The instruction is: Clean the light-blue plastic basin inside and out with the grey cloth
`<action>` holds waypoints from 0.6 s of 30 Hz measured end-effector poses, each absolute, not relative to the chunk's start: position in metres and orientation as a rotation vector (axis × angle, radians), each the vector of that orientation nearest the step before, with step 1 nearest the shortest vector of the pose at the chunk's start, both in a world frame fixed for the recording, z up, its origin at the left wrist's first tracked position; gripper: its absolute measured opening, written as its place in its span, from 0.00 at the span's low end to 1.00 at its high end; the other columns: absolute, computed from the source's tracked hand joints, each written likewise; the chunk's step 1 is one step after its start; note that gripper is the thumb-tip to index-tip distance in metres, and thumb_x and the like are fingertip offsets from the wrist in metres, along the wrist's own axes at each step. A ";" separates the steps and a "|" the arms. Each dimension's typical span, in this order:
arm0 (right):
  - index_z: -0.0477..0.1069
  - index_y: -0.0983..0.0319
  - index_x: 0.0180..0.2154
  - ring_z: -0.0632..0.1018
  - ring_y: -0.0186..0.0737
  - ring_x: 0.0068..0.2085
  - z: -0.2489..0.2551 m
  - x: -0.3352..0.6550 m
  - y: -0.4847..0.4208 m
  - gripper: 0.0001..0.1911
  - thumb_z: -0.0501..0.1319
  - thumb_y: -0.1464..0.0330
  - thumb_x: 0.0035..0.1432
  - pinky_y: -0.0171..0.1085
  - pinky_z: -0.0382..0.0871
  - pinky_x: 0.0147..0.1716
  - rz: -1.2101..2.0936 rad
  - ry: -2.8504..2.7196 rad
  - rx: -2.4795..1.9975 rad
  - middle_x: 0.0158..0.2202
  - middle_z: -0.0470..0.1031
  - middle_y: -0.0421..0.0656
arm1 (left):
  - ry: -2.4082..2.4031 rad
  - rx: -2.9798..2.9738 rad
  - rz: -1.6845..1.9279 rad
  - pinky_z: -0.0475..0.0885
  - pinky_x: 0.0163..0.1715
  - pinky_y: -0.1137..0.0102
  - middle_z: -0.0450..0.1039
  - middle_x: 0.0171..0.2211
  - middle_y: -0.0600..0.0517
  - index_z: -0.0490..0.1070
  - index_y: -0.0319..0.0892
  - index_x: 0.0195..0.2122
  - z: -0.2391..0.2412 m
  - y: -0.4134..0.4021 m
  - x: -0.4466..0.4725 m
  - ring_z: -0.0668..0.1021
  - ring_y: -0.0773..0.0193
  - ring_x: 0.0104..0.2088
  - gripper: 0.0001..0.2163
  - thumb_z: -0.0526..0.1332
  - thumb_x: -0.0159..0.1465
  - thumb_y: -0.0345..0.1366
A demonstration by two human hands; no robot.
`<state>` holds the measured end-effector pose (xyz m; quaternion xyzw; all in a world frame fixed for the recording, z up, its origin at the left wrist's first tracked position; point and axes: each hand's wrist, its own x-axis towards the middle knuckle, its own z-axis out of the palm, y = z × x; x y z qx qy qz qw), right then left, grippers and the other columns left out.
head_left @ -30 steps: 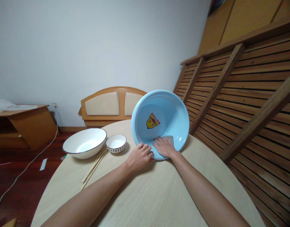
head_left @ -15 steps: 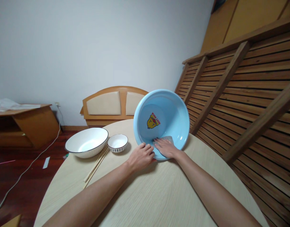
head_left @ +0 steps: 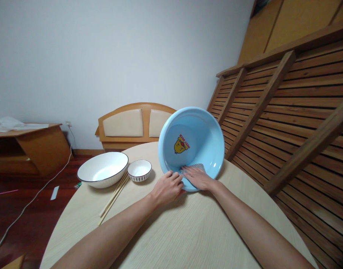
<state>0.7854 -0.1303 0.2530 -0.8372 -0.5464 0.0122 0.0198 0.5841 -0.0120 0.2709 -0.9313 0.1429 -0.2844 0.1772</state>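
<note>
A round light-blue plastic basin [head_left: 196,140] with a cartoon print stands tilted on its edge on the pale wooden round table [head_left: 182,231]. The left hand [head_left: 167,186] grips its near rim, fingers curled over it; the right hand [head_left: 197,178] lies flat inside, pressing a grey scouring cloth [head_left: 198,167] against the wall

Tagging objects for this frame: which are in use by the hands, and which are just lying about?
In use: left hand gripping the rim of the tilted blue basin; right hand flat on the grey cloth inside it.
Lying about: large white bowl, small bowl, chopsticks, all on the round table; chair behind.
</note>
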 end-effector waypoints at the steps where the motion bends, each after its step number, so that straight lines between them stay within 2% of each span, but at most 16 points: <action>1: 0.57 0.59 0.71 0.57 0.47 0.72 0.254 0.788 -0.133 0.33 0.39 0.54 0.73 0.51 0.49 0.70 0.009 -1.667 -2.615 0.72 0.57 0.43 | 0.400 -2.637 -0.798 0.62 0.39 0.61 0.73 0.35 0.48 0.75 0.40 0.35 0.271 -0.012 0.584 0.73 0.57 0.42 0.12 0.64 0.70 0.43; 4: 0.58 0.62 0.71 0.53 0.56 0.73 0.256 0.796 -0.139 0.34 0.41 0.55 0.72 0.58 0.42 0.70 -0.083 -1.550 -2.681 0.73 0.55 0.49 | 0.391 -2.641 -0.789 0.62 0.39 0.60 0.73 0.35 0.48 0.75 0.40 0.35 0.270 -0.011 0.584 0.72 0.57 0.42 0.12 0.64 0.70 0.43; 6: 0.57 0.63 0.71 0.53 0.56 0.73 0.256 0.796 -0.140 0.34 0.40 0.56 0.72 0.60 0.42 0.70 -0.085 -1.530 -2.686 0.73 0.55 0.50 | 0.391 -2.641 -0.796 0.62 0.39 0.60 0.73 0.36 0.48 0.75 0.40 0.34 0.270 -0.011 0.584 0.72 0.57 0.41 0.12 0.64 0.70 0.44; 10: 0.56 0.60 0.72 0.56 0.48 0.72 0.255 0.786 -0.144 0.34 0.37 0.54 0.73 0.51 0.49 0.70 0.038 -1.661 -2.589 0.73 0.56 0.43 | 0.381 -2.631 -0.822 0.62 0.39 0.61 0.73 0.35 0.48 0.75 0.40 0.34 0.270 -0.012 0.584 0.72 0.57 0.41 0.13 0.65 0.69 0.44; 12: 0.55 0.60 0.72 0.56 0.45 0.73 0.255 0.785 -0.149 0.35 0.36 0.53 0.73 0.48 0.48 0.70 0.065 -1.699 -2.555 0.73 0.55 0.42 | 0.375 -2.630 -0.825 0.62 0.38 0.61 0.73 0.35 0.48 0.74 0.40 0.34 0.271 -0.013 0.583 0.72 0.57 0.41 0.13 0.65 0.69 0.44; 18: 0.55 0.62 0.72 0.51 0.51 0.74 0.256 0.789 -0.158 0.35 0.38 0.55 0.72 0.53 0.42 0.71 -0.082 -1.549 -2.678 0.74 0.53 0.44 | 0.397 -2.628 -0.842 0.62 0.39 0.61 0.73 0.34 0.48 0.74 0.40 0.33 0.273 -0.013 0.584 0.72 0.57 0.41 0.13 0.66 0.68 0.44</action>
